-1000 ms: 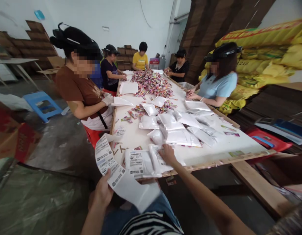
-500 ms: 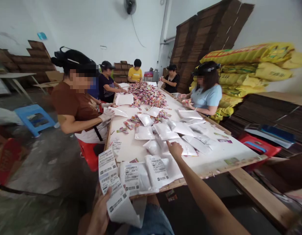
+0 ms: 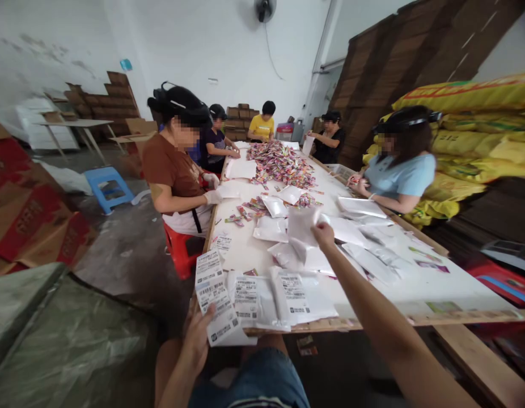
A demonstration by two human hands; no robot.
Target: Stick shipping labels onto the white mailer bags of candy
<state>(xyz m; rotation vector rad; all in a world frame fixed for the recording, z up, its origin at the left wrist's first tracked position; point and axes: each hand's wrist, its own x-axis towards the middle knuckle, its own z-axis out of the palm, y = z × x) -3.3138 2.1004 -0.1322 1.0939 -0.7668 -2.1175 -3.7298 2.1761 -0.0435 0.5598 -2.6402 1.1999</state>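
Strip of printed labels [image 3: 219, 309] is pinched in our left hand [image 3: 197, 335], at the near left corner of the worktop [image 3: 385, 303]; our right hand [image 3: 324, 234], fingers closed, holds one white packet [image 3: 302, 225] by its edge, above other white packets [image 3: 271, 230].

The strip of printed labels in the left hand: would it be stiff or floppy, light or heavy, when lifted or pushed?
The label strip is probably floppy, since it looks paper-thin and bends along its length. It is likely light: the left hand alone holds it near one edge. Pushed end-on, it might buckle, being long and thin.
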